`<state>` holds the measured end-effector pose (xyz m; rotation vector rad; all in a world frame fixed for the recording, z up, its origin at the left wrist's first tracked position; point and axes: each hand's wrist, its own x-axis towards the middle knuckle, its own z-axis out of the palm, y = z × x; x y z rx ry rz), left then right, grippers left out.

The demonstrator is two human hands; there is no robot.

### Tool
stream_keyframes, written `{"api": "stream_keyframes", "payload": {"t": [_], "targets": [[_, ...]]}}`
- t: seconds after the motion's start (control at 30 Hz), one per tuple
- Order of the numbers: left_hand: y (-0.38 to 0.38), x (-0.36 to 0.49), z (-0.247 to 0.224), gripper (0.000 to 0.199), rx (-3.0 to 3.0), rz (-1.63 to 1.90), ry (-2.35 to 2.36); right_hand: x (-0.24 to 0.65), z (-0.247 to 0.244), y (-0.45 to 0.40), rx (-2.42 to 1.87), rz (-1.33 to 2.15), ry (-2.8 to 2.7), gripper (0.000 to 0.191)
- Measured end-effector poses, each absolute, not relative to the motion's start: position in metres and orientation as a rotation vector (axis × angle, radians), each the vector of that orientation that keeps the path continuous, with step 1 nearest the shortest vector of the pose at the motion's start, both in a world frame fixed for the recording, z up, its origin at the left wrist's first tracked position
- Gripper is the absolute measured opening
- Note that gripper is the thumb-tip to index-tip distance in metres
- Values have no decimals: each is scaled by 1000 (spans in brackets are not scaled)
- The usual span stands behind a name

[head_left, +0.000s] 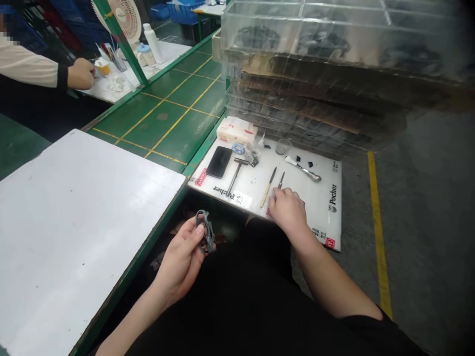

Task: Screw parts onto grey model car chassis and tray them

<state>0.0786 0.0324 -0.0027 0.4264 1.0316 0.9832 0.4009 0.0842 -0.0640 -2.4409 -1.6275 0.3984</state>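
Note:
My left hand (183,252) grips a small grey moulded plastic part (208,232) with curved, open frame-like edges, pinched between thumb and fingers above my lap. At the near edge of the white printed board (315,198), my right hand (289,210) is closed at the lower end of a slim tool (281,180) with a dark tip and brownish handle. My fingers hide part of that handle. Just left of it lies a thin file (268,187) with a yellowish handle. A T-shaped metal tool (237,174) rests farther left.
A black phone (219,162), a tissue pack (237,130), a clear cup (283,146) and a white-and-metal tool (303,168) lie on the board. Stacked clear trays (315,74) rise behind it. A white tabletop (74,222) is at left; a co-worker's hand (80,74) is beyond.

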Motion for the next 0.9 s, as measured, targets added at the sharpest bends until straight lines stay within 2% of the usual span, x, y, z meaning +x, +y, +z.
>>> {"api": "stream_keyframes", "payload": {"t": [0.17, 0.23, 0.33, 0.4, 0.5, 0.9], "targets": [[34, 86, 7, 48, 466, 881, 929, 384, -41, 70, -2198, 548, -1692, 46], [33, 88, 10, 53, 557, 862, 934, 370, -26, 56, -1899, 840, -1711, 45], [29, 89, 9, 61, 696, 876, 946, 347, -7, 40, -1377, 1430, -1434, 54], [26, 87, 9, 70, 760, 890, 936, 335, -1, 36, -1220, 1622, -1213, 58], [24, 80, 10, 76, 820, 877, 921, 324, -1, 37, -1161, 1701, -1076, 58], [16, 64, 19, 62, 787, 848, 958, 317, -6, 48, -1110, 1853, -1185, 64]]}}
